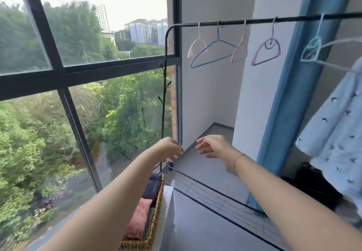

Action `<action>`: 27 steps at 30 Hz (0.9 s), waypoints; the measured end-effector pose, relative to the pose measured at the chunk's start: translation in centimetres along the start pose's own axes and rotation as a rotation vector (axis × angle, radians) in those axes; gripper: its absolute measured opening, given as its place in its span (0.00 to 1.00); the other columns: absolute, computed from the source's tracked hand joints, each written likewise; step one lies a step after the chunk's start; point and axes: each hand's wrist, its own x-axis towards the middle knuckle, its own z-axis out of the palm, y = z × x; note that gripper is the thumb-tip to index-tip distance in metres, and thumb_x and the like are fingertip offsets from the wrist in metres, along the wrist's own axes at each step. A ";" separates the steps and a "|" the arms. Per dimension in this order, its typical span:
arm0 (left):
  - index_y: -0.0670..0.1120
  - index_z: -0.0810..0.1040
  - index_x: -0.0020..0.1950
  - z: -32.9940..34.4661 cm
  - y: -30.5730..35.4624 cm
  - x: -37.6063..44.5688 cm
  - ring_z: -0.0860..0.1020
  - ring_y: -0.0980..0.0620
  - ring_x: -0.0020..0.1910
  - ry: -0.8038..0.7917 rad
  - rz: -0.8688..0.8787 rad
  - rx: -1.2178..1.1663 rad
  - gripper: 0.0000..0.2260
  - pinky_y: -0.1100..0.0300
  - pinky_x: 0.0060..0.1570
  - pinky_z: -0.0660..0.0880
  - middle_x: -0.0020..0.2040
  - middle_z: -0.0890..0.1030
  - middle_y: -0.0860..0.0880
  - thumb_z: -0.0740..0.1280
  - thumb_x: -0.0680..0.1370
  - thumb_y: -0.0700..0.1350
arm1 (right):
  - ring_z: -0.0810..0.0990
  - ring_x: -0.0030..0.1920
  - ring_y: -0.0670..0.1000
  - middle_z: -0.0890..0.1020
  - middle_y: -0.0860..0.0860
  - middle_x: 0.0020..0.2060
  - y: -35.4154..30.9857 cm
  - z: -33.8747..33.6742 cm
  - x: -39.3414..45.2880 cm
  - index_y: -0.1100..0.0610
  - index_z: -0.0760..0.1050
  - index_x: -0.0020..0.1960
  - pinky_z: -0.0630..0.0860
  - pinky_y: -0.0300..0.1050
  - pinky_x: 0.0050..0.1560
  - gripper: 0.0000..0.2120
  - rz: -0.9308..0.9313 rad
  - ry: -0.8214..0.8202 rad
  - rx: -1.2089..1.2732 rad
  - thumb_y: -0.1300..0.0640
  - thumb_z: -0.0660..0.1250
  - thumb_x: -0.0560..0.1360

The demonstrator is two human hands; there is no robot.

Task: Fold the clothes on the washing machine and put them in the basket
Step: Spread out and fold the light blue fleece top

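Both my arms reach forward in mid-air. My left hand (171, 150) and my right hand (212, 146) hang close together with loosely curled fingers and hold nothing. Below my left forearm stands a woven wicker basket (156, 209) with folded dark and pink clothes (140, 219) inside. To its right lies the white top of the washing machine (195, 227), bare where I can see it. A light blue patterned garment (337, 133) hangs on a hanger at the far right.
A black clothes rail (254, 22) crosses above my hands with several bare hangers (213, 53). A big window (78, 70) fills the left. A blue curtain (290, 94) hangs at the right, with a dark bag (313, 184) on the floor below.
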 end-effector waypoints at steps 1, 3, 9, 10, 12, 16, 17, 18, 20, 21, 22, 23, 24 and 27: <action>0.43 0.79 0.57 0.2 1.4 -0.3 0.79 0.51 0.44 -0.015 0.018 0.001 0.10 0.62 0.37 0.71 0.53 0.83 0.47 0.61 0.78 0.41 | 0.78 0.34 0.49 0.80 0.53 0.38 -0.3 -1.3 -0.5 0.57 0.76 0.43 0.71 0.41 0.38 0.12 -0.011 -0.003 -0.005 0.63 0.56 0.79; 0.44 0.79 0.55 1.3 5.1 -0.6 0.80 0.51 0.45 -0.036 0.067 -0.013 0.10 0.61 0.40 0.71 0.51 0.83 0.48 0.61 0.78 0.41 | 0.79 0.36 0.50 0.81 0.53 0.39 -0.6 -5.2 -1.6 0.57 0.77 0.45 0.72 0.42 0.40 0.12 -0.043 0.028 -0.007 0.63 0.55 0.79; 0.46 0.79 0.55 7.2 18.8 -0.8 0.79 0.53 0.42 -0.042 0.206 -0.025 0.09 0.62 0.38 0.68 0.48 0.82 0.50 0.61 0.79 0.42 | 0.81 0.40 0.51 0.84 0.53 0.41 0.4 -20.3 -4.1 0.57 0.79 0.46 0.75 0.43 0.46 0.12 -0.131 0.136 -0.013 0.61 0.57 0.79; 0.45 0.79 0.56 8.8 21.5 -1.0 0.79 0.53 0.42 -0.057 0.227 -0.030 0.09 0.62 0.39 0.69 0.49 0.82 0.50 0.61 0.79 0.42 | 0.81 0.40 0.50 0.84 0.52 0.41 0.7 -23.3 -4.9 0.58 0.79 0.47 0.75 0.43 0.45 0.12 -0.134 0.150 -0.022 0.61 0.57 0.79; 0.45 0.79 0.56 11.7 26.4 -1.5 0.79 0.52 0.44 -0.082 0.267 -0.034 0.09 0.61 0.43 0.70 0.49 0.82 0.50 0.62 0.79 0.43 | 0.81 0.39 0.49 0.84 0.51 0.41 1.1 -28.7 -6.4 0.57 0.79 0.47 0.74 0.40 0.43 0.11 -0.155 0.153 -0.058 0.61 0.57 0.79; 0.47 0.78 0.51 17.2 35.5 -2.5 0.79 0.52 0.43 -0.119 0.342 -0.044 0.07 0.61 0.44 0.70 0.49 0.81 0.49 0.60 0.79 0.41 | 0.81 0.39 0.47 0.84 0.51 0.41 1.6 -39.0 -10.0 0.56 0.79 0.48 0.73 0.38 0.42 0.11 -0.244 0.205 -0.140 0.64 0.58 0.78; 0.47 0.78 0.50 19.2 38.5 -3.0 0.79 0.52 0.42 -0.130 0.370 -0.066 0.07 0.62 0.42 0.70 0.49 0.81 0.49 0.60 0.79 0.41 | 0.81 0.39 0.47 0.84 0.51 0.42 1.9 -42.6 -11.4 0.56 0.79 0.48 0.73 0.38 0.43 0.11 -0.264 0.237 -0.155 0.65 0.58 0.78; 0.47 0.78 0.49 19.8 39.5 -3.2 0.79 0.52 0.42 -0.123 0.387 -0.079 0.07 0.62 0.41 0.70 0.50 0.82 0.48 0.60 0.79 0.41 | 0.81 0.39 0.47 0.84 0.51 0.42 1.8 -44.1 -12.0 0.56 0.79 0.47 0.73 0.39 0.44 0.11 -0.279 0.248 -0.162 0.65 0.58 0.78; 0.46 0.78 0.52 22.5 43.2 -3.9 0.81 0.51 0.47 -0.143 0.430 -0.082 0.08 0.60 0.44 0.74 0.54 0.82 0.48 0.60 0.80 0.40 | 0.80 0.40 0.48 0.84 0.51 0.42 2.1 -49.1 -13.6 0.56 0.79 0.47 0.72 0.41 0.47 0.12 -0.297 0.294 -0.198 0.65 0.58 0.78; 0.44 0.78 0.57 23.7 45.0 -4.1 0.81 0.50 0.52 -0.155 0.444 -0.042 0.10 0.58 0.49 0.75 0.57 0.81 0.48 0.59 0.80 0.39 | 0.80 0.41 0.48 0.84 0.51 0.43 2.3 -51.4 -14.3 0.56 0.79 0.48 0.72 0.42 0.48 0.12 -0.302 0.316 -0.212 0.65 0.58 0.78; 0.43 0.76 0.62 24.7 46.7 -4.2 0.80 0.50 0.56 -0.159 0.462 0.002 0.12 0.57 0.52 0.76 0.60 0.80 0.48 0.58 0.81 0.38 | 0.81 0.42 0.48 0.84 0.52 0.44 2.4 -53.5 -14.8 0.57 0.79 0.48 0.73 0.42 0.48 0.12 -0.308 0.343 -0.225 0.65 0.58 0.78; 0.41 0.75 0.64 25.5 47.9 -4.2 0.79 0.49 0.58 -0.159 0.480 0.001 0.13 0.58 0.50 0.76 0.61 0.80 0.48 0.58 0.82 0.38 | 0.81 0.42 0.48 0.84 0.52 0.44 2.5 -55.1 -15.2 0.56 0.80 0.48 0.73 0.42 0.49 0.12 -0.311 0.372 -0.228 0.65 0.58 0.78; 0.41 0.76 0.63 26.6 50.1 -3.9 0.79 0.49 0.58 -0.161 0.508 -0.021 0.13 0.61 0.45 0.76 0.60 0.80 0.47 0.58 0.81 0.38 | 0.81 0.42 0.48 0.84 0.52 0.44 2.8 -57.6 -15.6 0.55 0.80 0.47 0.73 0.42 0.48 0.12 -0.316 0.417 -0.223 0.65 0.58 0.78; 0.41 0.77 0.61 28.3 54.3 -3.5 0.80 0.52 0.54 -0.139 0.575 -0.053 0.11 0.67 0.38 0.73 0.55 0.81 0.49 0.60 0.81 0.39 | 0.80 0.40 0.48 0.83 0.51 0.43 3.0 -61.8 -15.8 0.53 0.79 0.44 0.73 0.41 0.44 0.13 -0.318 0.517 -0.233 0.65 0.57 0.78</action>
